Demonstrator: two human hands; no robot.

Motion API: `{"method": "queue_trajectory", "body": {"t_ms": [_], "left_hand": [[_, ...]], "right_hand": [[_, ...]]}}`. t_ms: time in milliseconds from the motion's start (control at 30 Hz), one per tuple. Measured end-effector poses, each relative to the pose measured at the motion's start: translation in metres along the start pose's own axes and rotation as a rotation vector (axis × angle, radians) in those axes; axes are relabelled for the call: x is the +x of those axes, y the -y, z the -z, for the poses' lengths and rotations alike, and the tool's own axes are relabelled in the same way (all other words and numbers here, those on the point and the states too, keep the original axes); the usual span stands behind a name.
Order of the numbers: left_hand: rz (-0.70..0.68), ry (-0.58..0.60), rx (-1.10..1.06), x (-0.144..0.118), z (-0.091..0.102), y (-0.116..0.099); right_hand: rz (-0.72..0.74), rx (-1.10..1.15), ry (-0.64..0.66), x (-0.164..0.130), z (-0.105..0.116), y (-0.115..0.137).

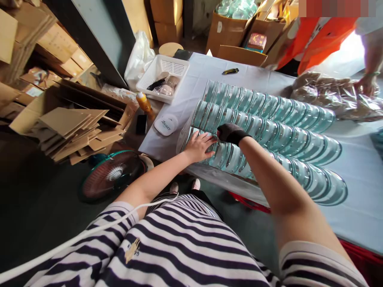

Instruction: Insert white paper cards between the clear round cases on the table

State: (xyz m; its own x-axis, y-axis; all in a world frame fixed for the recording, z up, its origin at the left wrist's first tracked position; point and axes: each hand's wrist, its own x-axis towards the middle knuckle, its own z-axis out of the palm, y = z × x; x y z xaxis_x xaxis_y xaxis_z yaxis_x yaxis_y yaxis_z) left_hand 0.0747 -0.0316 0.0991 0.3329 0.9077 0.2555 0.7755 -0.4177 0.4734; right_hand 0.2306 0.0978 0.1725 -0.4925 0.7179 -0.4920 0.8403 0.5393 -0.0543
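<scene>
Three long rows of clear glass bowls (263,127), nested on their sides, lie across the table. My left hand (200,146) is bare and rests with spread fingers on the left end of the nearest row (317,181). Beside it, my right hand (231,133) wears a dark glove and reaches down between the nearest row and the middle row. Its fingers are bent and partly hidden, so I cannot make out whether they grip a bowl. The far row (269,104) lies apart from both hands.
On the white-covered table (197,67) are a yellow-black box cutter (230,71), a white basket (176,65) and a round white fan-shaped item (166,124). A fan (112,177) and cardboard pieces (77,131) stand left. A co-worker's hand (367,84) touches plastic-wrapped goods (332,93).
</scene>
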Motion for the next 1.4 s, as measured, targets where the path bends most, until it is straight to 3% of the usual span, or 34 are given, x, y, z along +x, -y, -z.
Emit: {"method": "queue_trajectory", "body": {"t_ms": [100,200,300,367,467,533,700,1100,1233,1400], "left_hand": [[-0.01,0.015,0.016,0.001,0.0,0.0],[-0.015,0.038,0.058,0.003,0.002,0.0],[-0.023,0.049,0.118,0.003,0.005,-0.001],[-0.033,0.053,0.148,0.002,0.008,-0.002],[-0.034,0.053,0.18,0.001,0.008,-0.003],[-0.029,0.048,0.194,0.001,0.007,-0.003],[-0.028,0.025,0.194,0.002,0.004,-0.002],[-0.022,0.04,0.184,0.002,0.005,-0.002],[-0.022,0.045,0.182,0.002,0.004,-0.001],[-0.024,0.036,0.176,0.001,0.005,-0.002]], "right_hand": [[0.01,0.11,-0.171,-0.05,-0.034,0.014],[0.027,0.162,-0.202,-0.094,-0.103,0.047],[0.034,0.142,-0.183,-0.116,-0.167,0.075],[-0.032,0.16,-0.305,-0.121,-0.185,0.078],[-0.134,0.174,-0.64,-0.122,-0.176,0.06],[-0.13,0.108,-0.763,-0.121,-0.161,0.046],[-0.046,-0.103,-0.661,-0.112,-0.14,0.036],[0.022,-0.233,-0.45,-0.105,-0.102,0.05],[-0.025,-0.117,-0.408,-0.11,-0.126,0.05],[-0.146,0.011,-0.217,-0.106,-0.189,0.068]]}}
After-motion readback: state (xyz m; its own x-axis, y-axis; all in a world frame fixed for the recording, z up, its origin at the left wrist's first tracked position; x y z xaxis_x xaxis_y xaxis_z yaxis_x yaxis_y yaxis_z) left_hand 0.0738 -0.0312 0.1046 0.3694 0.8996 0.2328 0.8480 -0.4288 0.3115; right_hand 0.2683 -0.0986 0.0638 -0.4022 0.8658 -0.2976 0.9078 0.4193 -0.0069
